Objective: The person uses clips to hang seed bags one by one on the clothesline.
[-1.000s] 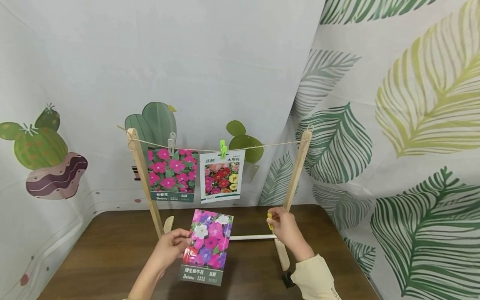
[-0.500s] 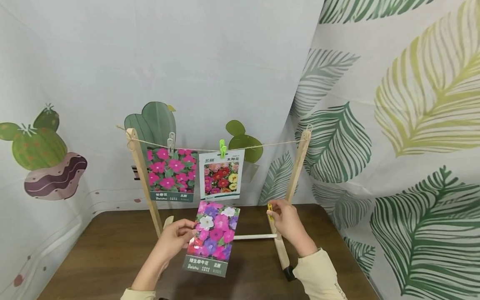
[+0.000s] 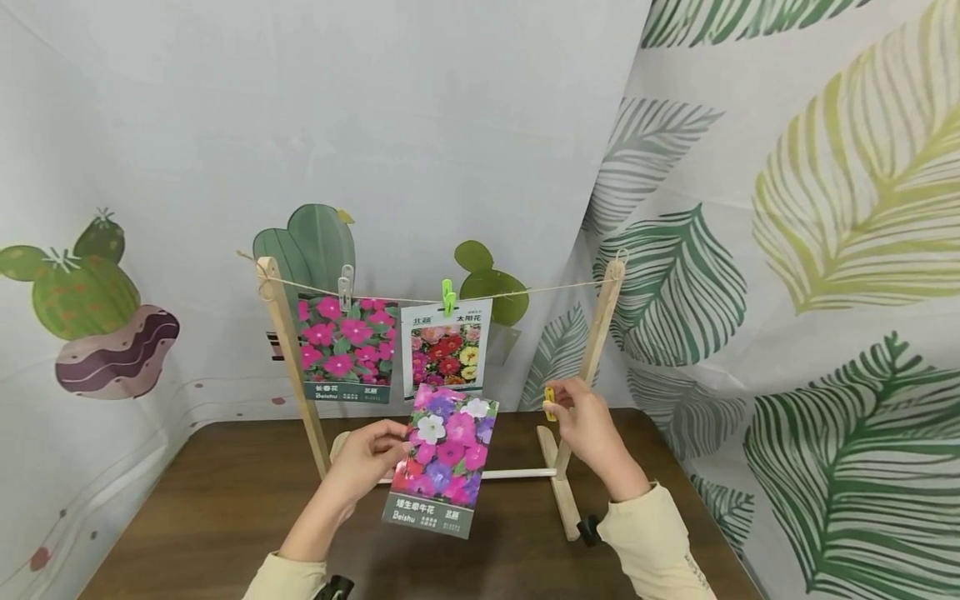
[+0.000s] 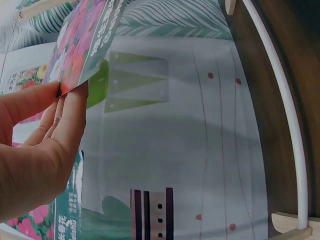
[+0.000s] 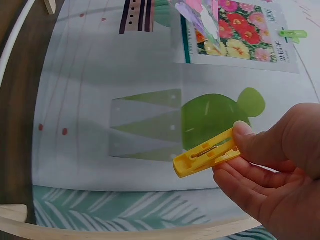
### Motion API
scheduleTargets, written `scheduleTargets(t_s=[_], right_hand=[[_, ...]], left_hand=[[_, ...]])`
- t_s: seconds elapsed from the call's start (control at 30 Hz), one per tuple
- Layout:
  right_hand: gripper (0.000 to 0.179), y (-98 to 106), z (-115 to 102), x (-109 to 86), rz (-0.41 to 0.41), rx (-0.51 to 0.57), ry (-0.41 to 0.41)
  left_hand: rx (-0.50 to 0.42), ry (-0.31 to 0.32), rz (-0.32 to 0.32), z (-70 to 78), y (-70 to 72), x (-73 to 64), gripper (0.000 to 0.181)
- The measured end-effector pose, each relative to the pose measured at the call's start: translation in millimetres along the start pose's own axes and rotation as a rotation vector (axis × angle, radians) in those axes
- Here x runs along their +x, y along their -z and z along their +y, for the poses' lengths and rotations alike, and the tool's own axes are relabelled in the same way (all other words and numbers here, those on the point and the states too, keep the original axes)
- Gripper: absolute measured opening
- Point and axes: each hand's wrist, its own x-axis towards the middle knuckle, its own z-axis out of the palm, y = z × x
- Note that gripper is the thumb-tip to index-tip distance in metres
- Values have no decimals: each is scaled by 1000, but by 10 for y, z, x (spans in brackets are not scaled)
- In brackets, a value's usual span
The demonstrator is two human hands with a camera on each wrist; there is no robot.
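Observation:
My left hand (image 3: 369, 463) pinches a flower seed packet (image 3: 442, 458) by its left edge, in front of and below the string. Pink, white and purple blooms cover this packet, and it tilts slightly. In my right hand (image 3: 592, 423) a yellow clothespin (image 5: 206, 152) is pinched between thumb and fingers, near the right post. On the string (image 3: 540, 291) hang two other packets: a pink-flowered packet (image 3: 348, 346) under a grey clothespin (image 3: 345, 287), and a white-bordered packet (image 3: 446, 346) under a green clothespin (image 3: 448, 297). The held packet overlaps the white-bordered one's lower edge in the head view.
Two wooden posts, a left post (image 3: 294, 367) and a right post (image 3: 600, 333), carry the string. A white rod (image 3: 517, 474) joins them low down. The frame stands on a dark brown table (image 3: 225, 500), before a printed cloth (image 3: 480, 125) with cacti and leaves.
My left hand has raised the seed packet and carried it to the right, closer to the hanging packets. My right hand has also risen a little, still holding the yellow clothespin.

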Motion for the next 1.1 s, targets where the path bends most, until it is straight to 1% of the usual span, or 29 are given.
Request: scheduleTargets(t_s=[0.1, 0.27, 0.47, 0.63, 0.73, 0.9, 1.1], right_hand=[[27, 66, -25, 48, -5, 0, 15], [28, 176, -50, 130, -10, -14, 26], [28, 303, -81, 206, 11, -39, 57], [28, 404, -130, 265, 21, -41, 77], [28, 472, -167, 303, 21, -48, 75], [28, 596, -228, 365, 33, -54, 71], [29, 728, -261, 445, 94, -69, 142]], left_hand=[[-1, -3, 1, 37, -25, 36, 20], [-39, -4, 4, 86, -75, 106, 21], [-68, 10, 7, 165, -122, 177, 22], [-76, 19, -24, 261, -166, 230, 23], [-79, 13, -51, 326, -190, 261, 23], [-84, 4, -80, 423, -213, 311, 22], [-114, 4, -106, 513, -258, 361, 25]])
